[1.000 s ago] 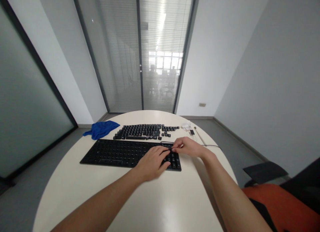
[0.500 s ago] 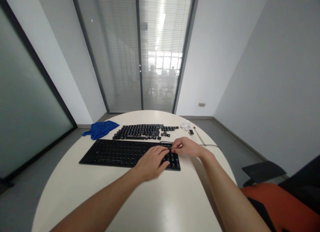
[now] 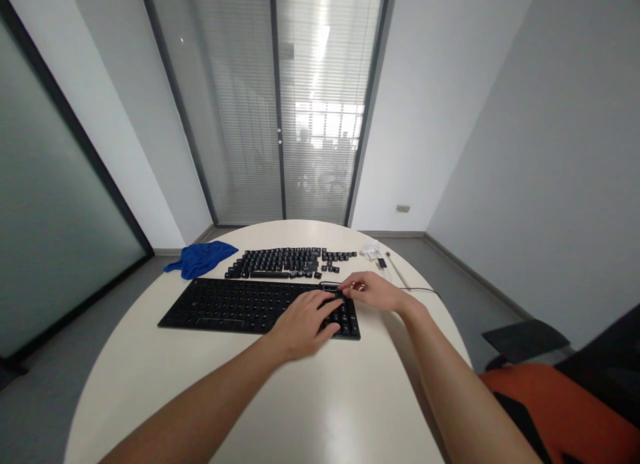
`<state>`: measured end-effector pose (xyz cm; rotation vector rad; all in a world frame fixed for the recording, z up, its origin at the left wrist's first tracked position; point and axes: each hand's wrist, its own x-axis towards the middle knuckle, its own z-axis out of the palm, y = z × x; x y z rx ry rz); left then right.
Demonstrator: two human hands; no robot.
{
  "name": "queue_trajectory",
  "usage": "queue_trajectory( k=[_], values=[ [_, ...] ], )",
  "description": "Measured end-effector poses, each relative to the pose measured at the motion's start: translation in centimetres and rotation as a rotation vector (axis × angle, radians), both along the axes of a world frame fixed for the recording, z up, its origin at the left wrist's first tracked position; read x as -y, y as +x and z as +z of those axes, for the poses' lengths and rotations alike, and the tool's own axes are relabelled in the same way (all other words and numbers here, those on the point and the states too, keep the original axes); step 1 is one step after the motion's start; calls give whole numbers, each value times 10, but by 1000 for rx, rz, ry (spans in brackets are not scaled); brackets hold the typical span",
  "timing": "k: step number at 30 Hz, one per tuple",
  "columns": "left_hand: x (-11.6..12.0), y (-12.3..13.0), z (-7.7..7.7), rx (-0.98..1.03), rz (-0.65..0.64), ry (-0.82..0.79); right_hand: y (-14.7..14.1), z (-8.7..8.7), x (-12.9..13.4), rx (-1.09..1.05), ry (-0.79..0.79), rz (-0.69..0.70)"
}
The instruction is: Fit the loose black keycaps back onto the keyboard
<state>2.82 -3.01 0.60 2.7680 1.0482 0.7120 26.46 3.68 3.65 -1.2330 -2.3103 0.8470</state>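
A black keyboard (image 3: 230, 305) lies on the round table, its main section without keycaps and its number pad at the right end fitted with some. My left hand (image 3: 301, 325) rests over the right part of the keyboard, fingers spread, with the fingertips on or just above the number pad. Beside it, my right hand (image 3: 374, 292) is at the top of the number pad, thumb and fingers drawn together. Whatever those fingertips hold, if anything, is hidden. Behind the keyboard, loose black keycaps (image 3: 283, 259) are laid out in rows, with a long spacebar (image 3: 270, 275) at the front.
A blue cloth (image 3: 201, 259) lies at the back left of the white table (image 3: 310, 411). At the back right are a crumpled whitish piece (image 3: 370, 252), a small black item (image 3: 382, 263), a thin stick (image 3: 398, 271) and a cable (image 3: 423, 290). An orange chair (image 3: 555, 411) stands at right.
My right hand has shifted slightly up and left, its fingertips lifting toward the top edge of the number pad. The fingers of my left hand have spread a little more.
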Motion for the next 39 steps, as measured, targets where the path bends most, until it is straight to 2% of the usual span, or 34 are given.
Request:
queue_trajectory(
  k=[5,10,17,22,28,30,32,34,39],
  values=[
    [0,0,-1,3,15,8,1,-4,0,37,73,-69],
    [0,-1,-1,-41,42,-17,2,-6,0,101,-52,-116],
    [0,0,-2,-62,84,-70,1,-11,-9,54,-149,-58],
    [-2,1,-3,-61,86,-77,1,-9,-7,86,-128,-47],
    [0,0,-2,-77,91,-62,3,-13,-8,71,-2,-89],
    [1,1,-1,-90,97,-55,3,-18,-13,66,87,-160],
    [2,1,-2,-98,100,-49,4,-24,-19,121,226,-307],
    [2,1,-2,-96,96,-43,5,-32,-25,179,330,-387],
    [1,0,-3,-84,89,-33,6,-48,-35,270,358,-469]
  ],
)
